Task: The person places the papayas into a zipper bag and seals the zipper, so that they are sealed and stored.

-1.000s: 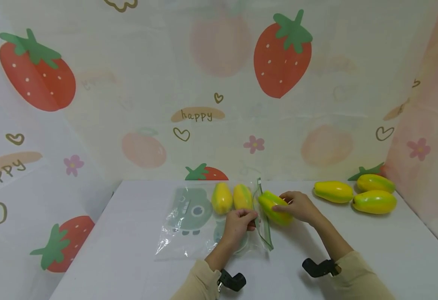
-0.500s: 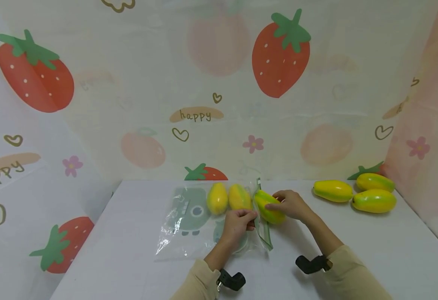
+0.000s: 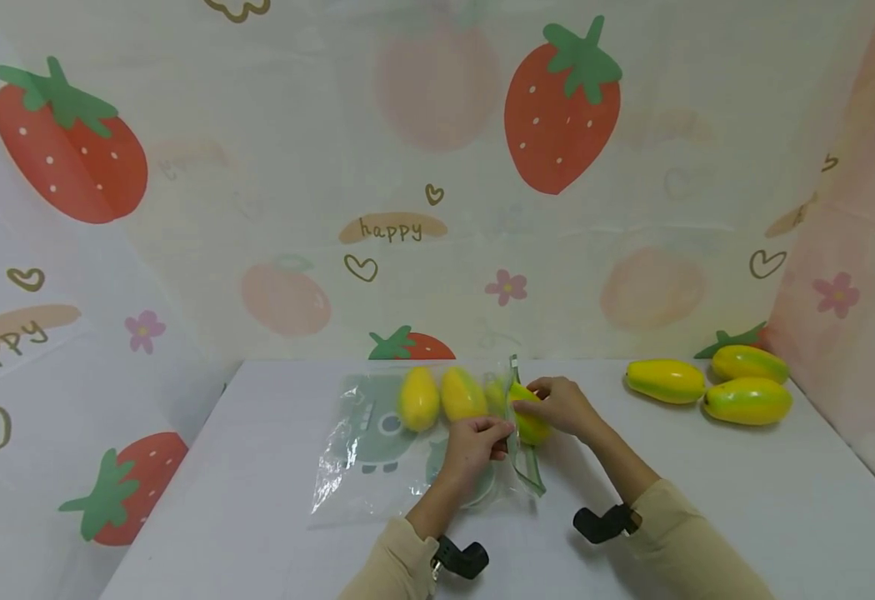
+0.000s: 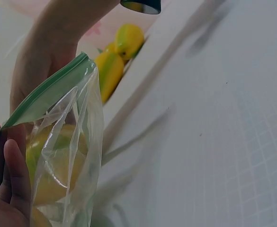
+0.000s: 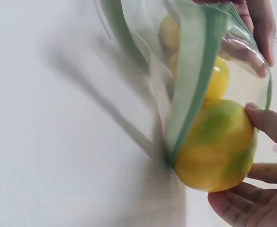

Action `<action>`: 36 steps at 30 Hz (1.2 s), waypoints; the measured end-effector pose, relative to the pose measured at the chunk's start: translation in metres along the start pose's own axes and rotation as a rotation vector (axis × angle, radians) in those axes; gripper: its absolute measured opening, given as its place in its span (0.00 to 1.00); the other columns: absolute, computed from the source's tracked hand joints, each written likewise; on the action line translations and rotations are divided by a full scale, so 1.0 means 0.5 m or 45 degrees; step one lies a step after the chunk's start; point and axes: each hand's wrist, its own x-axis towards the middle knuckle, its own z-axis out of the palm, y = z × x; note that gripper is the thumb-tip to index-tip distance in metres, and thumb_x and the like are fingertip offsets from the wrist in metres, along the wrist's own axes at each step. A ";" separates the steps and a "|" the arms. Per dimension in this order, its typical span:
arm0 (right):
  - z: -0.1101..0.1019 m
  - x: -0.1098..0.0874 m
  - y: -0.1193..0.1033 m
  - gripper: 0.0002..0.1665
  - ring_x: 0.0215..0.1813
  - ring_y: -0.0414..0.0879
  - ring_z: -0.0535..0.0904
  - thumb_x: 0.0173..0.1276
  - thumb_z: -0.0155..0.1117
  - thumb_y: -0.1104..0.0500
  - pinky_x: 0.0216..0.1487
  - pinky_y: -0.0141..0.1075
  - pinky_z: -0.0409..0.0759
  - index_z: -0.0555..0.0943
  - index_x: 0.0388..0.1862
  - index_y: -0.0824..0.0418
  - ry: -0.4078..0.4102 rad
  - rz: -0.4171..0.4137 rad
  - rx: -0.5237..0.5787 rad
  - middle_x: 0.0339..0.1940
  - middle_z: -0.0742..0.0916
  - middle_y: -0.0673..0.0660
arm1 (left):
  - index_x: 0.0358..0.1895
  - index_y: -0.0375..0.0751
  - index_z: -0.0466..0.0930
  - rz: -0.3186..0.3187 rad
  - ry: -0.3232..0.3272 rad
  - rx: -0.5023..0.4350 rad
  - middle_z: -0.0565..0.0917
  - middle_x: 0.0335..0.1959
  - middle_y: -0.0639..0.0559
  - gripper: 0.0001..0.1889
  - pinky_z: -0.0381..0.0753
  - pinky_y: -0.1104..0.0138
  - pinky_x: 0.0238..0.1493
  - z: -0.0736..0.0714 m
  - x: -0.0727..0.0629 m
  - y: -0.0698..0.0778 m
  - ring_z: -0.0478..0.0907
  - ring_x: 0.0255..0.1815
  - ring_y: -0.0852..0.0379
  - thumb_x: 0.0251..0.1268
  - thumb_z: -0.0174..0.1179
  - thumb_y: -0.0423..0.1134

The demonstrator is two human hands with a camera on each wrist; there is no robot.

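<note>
A clear zip bag (image 3: 347, 496) with a green seal and a printed cartoon lies on the table, its mouth facing right. Inside it are two yellow papayas (image 3: 418, 398), side by side. My left hand (image 3: 475, 446) pinches the bag's edge near the mouth, holding it up. With thumb and fingers my right hand (image 3: 567, 407) grips a third papaya (image 5: 218, 146), yellow with green patches. That papaya is partly through the bag's mouth; its front end shows behind the plastic in the head view. In the left wrist view, the green seal (image 4: 43, 92) slants across my right arm.
Three more papayas (image 3: 665, 382) lie together at the table's back right. Black wrist cameras (image 3: 604, 523) stick out from both wrists. The white table (image 3: 205, 517) ends at a strawberry-printed backdrop (image 3: 295, 208) behind and at the sides.
My right hand has moved left, pushing the held papaya into the bag's mouth. The two papayas inside have shifted left. My left hand has stayed at the bag's edge.
</note>
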 end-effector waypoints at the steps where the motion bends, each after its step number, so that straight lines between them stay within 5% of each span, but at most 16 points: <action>1: 0.004 0.000 -0.003 0.32 0.47 0.56 0.80 0.61 0.69 0.44 0.45 0.43 0.84 0.81 0.54 0.67 0.019 0.006 0.020 0.50 0.85 0.67 | 0.42 0.28 0.85 0.002 0.002 0.000 0.79 0.23 0.58 0.14 0.79 0.76 0.27 0.000 0.000 0.000 0.74 0.24 0.63 0.65 0.63 0.39; 9: 0.021 -0.011 -0.007 0.33 0.55 0.61 0.79 0.64 0.67 0.48 0.50 0.47 0.83 0.76 0.60 0.68 0.028 0.070 0.244 0.55 0.82 0.70 | 0.42 0.26 0.85 -0.004 0.027 -0.003 0.79 0.21 0.59 0.14 0.79 0.76 0.26 0.001 0.000 -0.001 0.74 0.23 0.64 0.64 0.63 0.38; 16: 0.024 -0.016 0.013 0.35 0.56 0.61 0.80 0.59 0.71 0.56 0.54 0.49 0.82 0.73 0.64 0.68 -0.085 -0.025 0.349 0.55 0.82 0.69 | 0.42 0.24 0.84 0.013 0.036 -0.007 0.78 0.20 0.59 0.15 0.79 0.75 0.25 0.000 0.003 -0.005 0.74 0.22 0.64 0.64 0.64 0.38; 28: 0.062 -0.005 0.003 0.30 0.56 0.64 0.80 0.63 0.66 0.61 0.55 0.50 0.82 0.72 0.63 0.68 0.123 0.012 0.454 0.55 0.81 0.71 | 0.42 0.23 0.83 0.008 0.028 0.002 0.78 0.20 0.60 0.14 0.78 0.76 0.24 0.003 0.007 -0.006 0.74 0.21 0.64 0.65 0.62 0.36; 36: 0.068 -0.008 -0.001 0.31 0.60 0.65 0.78 0.61 0.63 0.64 0.59 0.54 0.79 0.71 0.64 0.68 0.069 -0.062 0.502 0.59 0.80 0.71 | 0.42 0.21 0.82 0.012 0.023 -0.036 0.78 0.21 0.58 0.13 0.79 0.75 0.27 0.004 -0.035 0.046 0.74 0.23 0.63 0.65 0.60 0.32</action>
